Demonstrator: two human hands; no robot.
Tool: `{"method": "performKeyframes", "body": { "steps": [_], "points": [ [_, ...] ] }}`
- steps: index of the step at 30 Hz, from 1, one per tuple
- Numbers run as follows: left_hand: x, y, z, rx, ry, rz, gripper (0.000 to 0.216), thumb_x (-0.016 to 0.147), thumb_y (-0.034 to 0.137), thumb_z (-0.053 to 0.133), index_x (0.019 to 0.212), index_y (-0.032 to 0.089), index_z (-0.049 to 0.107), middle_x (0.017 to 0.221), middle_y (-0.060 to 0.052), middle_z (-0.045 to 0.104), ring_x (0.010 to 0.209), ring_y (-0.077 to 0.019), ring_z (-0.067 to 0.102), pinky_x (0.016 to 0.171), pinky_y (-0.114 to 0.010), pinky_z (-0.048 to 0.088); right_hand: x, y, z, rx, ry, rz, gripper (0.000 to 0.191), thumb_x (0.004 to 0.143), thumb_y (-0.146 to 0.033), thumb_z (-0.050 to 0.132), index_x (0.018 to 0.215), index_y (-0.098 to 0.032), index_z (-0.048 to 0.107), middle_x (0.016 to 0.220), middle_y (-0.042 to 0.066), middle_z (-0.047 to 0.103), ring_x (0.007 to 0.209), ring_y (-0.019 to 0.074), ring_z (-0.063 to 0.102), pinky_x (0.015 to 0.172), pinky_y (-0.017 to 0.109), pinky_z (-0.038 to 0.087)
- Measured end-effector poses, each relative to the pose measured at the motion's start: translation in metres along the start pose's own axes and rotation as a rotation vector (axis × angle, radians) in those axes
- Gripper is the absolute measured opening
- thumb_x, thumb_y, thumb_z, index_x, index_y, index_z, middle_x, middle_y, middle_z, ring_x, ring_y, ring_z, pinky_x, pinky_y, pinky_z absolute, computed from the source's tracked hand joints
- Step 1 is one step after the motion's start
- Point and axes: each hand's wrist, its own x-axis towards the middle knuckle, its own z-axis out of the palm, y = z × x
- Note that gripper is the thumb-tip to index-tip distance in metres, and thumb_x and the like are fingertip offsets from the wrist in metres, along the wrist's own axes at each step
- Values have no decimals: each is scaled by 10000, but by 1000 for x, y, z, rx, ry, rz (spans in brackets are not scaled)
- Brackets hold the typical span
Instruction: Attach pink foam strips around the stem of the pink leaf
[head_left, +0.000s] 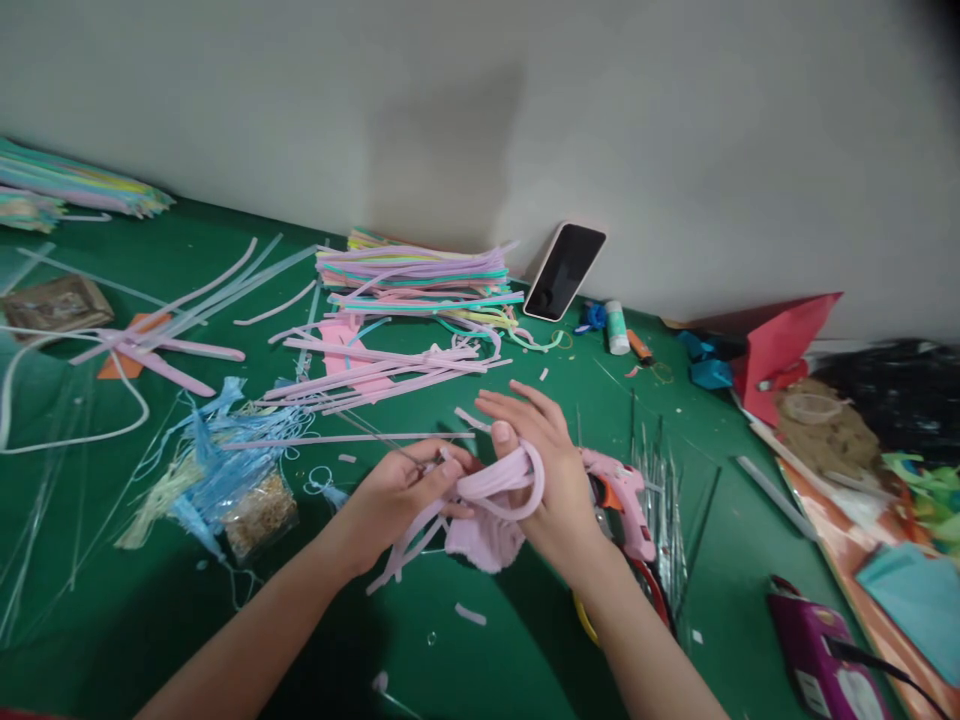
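My left hand (396, 492) is pinched shut on a bundle of pale pink strips (495, 484) and a thin wire, just above the green table (465, 660). My right hand (541, 462) holds the other end, with a pink strip looped round its thumb and its outer fingers stretched. A pink fuzzy piece (484, 540) hangs below both hands. Loose ends of the strips trail down to the left.
A pink glue gun (624, 500) lies right of my hands beside thin metal wires (660, 480). A stack of pastel strips (420, 275) and a phone (564, 270) lean at the wall. Blue tassels (217, 460), a purple device (817, 650) and coloured paper (780, 345) lie around.
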Motion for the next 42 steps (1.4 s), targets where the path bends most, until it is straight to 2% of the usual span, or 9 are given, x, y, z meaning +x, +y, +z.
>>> {"method": "performKeyframes", "body": {
  "steps": [7, 12, 16, 19, 24, 30, 33, 38, 42],
  "points": [
    [-1, -3, -1, -1, 33, 26, 286, 878, 419, 590, 918, 150, 679, 851, -37, 651, 797, -134, 603, 724, -216, 528, -8, -6, -2, 72, -114, 61, 438, 980, -238, 341, 1409, -182, 405, 1358, 101, 564, 1254, 217, 531, 1081, 473, 403],
    [-4, -4, 1, -13, 14, 47, 252, 842, 404, 645, 830, 152, 648, 750, 9, 610, 666, -75, 535, 621, -142, 446, -6, -14, -1, 41, -333, -143, 542, 983, -245, 303, 1508, -224, 166, 1498, 33, 398, 1446, 198, 193, 1184, 533, 150],
    [-5, -2, 3, -14, 24, 38, 290, 822, 430, 663, 798, 142, 643, 682, 23, 591, 582, -47, 494, 547, -116, 408, -5, -14, -1, -165, -388, -88, 540, 984, -311, 286, 1511, -267, 176, 1592, 4, 145, 1456, 302, -81, 1126, 667, 59],
    [-6, 1, 3, 3, 9, 0, 313, 809, 442, 672, 768, 133, 648, 686, 3, 619, 600, -73, 574, 539, -125, 438, -4, -3, -1, -278, -368, -2, 521, 984, -380, 286, 1497, -358, 201, 1605, -14, 29, 1448, 357, -87, 1087, 711, 94],
    [-5, 1, 0, 38, -26, -119, 322, 844, 460, 620, 871, 143, 672, 770, -36, 689, 567, -124, 674, 521, -152, 485, -5, 19, -5, -230, -351, 69, 567, 979, -400, 321, 1511, -344, 133, 1608, 22, 59, 1464, 309, -19, 1123, 629, 174],
    [1, 0, -5, -90, 22, -151, 324, 822, 458, 649, 869, 139, 677, 752, -26, 679, 546, -95, 646, 530, -141, 511, -6, 21, -35, -55, -367, 89, 895, 850, -437, 606, 1519, -314, 26, 1595, 31, 143, 1453, 254, 167, 1151, 501, 273],
    [1, 2, -4, -80, 20, -158, 328, 822, 449, 652, 892, 131, 680, 764, -43, 689, 584, -108, 661, 560, -145, 521, -8, 8, -42, -60, -332, 8, 792, 902, -347, 540, 1518, -323, 43, 1594, 1, 142, 1452, 221, 172, 1163, 470, 264],
    [-1, 5, 1, -119, 10, -158, 289, 823, 412, 654, 919, 140, 674, 641, -21, 648, 572, -138, 651, 523, -181, 519, -18, -5, -27, -140, -426, -184, 828, 902, -450, 534, 1526, -232, 35, 1577, 87, 200, 1453, 245, 162, 1165, 505, 240],
    [0, 3, 2, -113, 32, -130, 288, 805, 400, 674, 894, 126, 673, 699, -29, 657, 563, -107, 619, 496, -149, 480, -25, -3, -13, -183, -336, -116, 886, 900, -549, 479, 1523, -180, -32, 1547, 168, 261, 1442, 282, 192, 1140, 558, 260]
  ]
}}
